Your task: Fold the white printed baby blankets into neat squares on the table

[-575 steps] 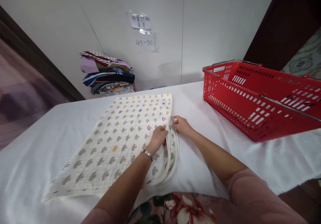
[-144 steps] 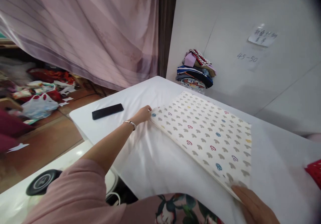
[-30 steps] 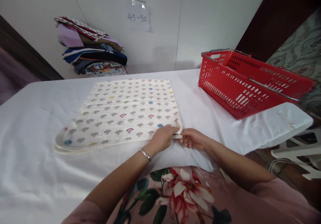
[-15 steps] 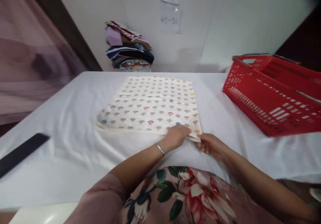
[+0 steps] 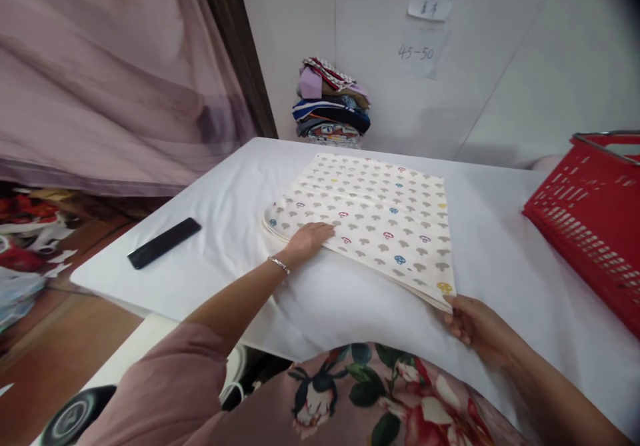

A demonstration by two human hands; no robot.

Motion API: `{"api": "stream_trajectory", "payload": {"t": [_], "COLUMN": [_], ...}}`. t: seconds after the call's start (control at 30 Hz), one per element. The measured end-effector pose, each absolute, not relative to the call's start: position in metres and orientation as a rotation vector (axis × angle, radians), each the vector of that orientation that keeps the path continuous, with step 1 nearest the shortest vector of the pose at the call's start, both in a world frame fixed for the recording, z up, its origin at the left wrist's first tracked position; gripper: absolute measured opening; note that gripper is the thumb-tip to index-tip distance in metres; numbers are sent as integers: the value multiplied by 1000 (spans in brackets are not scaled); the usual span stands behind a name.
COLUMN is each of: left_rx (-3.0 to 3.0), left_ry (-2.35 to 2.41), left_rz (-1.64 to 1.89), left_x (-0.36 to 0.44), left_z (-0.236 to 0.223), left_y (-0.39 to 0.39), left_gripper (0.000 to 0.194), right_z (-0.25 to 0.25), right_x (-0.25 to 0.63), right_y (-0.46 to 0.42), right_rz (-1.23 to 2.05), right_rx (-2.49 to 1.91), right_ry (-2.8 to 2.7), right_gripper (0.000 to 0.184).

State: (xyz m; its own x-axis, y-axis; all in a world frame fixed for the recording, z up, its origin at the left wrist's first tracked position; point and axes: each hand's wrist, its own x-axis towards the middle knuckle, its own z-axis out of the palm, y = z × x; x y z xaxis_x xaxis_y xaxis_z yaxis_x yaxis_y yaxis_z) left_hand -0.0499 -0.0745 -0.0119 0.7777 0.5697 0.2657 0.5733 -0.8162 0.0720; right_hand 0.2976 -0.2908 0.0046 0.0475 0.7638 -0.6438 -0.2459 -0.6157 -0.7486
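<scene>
A folded cream cloth printed with mushrooms lies in layers on the white-covered table. My left hand, with a bracelet at its wrist, rests on the near edge, fingers stretched out flat over the print. At the near right corner, my right hand pinches the layers between thumb and fingers; the corner is slightly raised. The cloth's near left corner is rounded and its layers show there.
A black phone-like slab lies left on the table. Folded clothes are stacked at the back by the wall. A red basket stands right. A pink curtain hangs left, above floor clutter.
My left hand has slid left along the near edge, away from the right corner, and flattened out. My right hand still grips the corner. The view has turned left.
</scene>
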Motion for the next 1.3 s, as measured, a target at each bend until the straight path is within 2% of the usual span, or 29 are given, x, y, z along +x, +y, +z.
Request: {"api": "stream_trajectory", "payload": {"t": [0.27, 0.5, 0.63, 0.73, 1.0, 1.3], "left_rx": [-2886, -2907, -2806, -2796, -2836, -2733], "left_ry": [-971, -663, -819, -944, -801, -908], "left_rz": [-509, -618, -674, -598, -500, -186], "left_x": [-82, -54, -29, -19, -32, -26], "left_z": [-14, -11, -6, -6, -17, 5], "left_y": [-66, -84, -81, -79, -92, -118], "left_gripper": [51, 30, 24, 22, 27, 35], "right_z": [6, 5, 8, 8, 0, 4], "right_x": [297, 299, 300, 300, 301, 300], "right_y": [-293, -288, -285, -285, -287, -286], "right_rz": [1668, 1698, 1669, 1663, 1660, 1654], "right_rx": [-1541, -1538, -1533, -1550, -1513, -1486], "right_ry": [-535, -469, -466, -516, -543, -464], "right_gripper": [20, 17, 21, 24, 25, 21]}}
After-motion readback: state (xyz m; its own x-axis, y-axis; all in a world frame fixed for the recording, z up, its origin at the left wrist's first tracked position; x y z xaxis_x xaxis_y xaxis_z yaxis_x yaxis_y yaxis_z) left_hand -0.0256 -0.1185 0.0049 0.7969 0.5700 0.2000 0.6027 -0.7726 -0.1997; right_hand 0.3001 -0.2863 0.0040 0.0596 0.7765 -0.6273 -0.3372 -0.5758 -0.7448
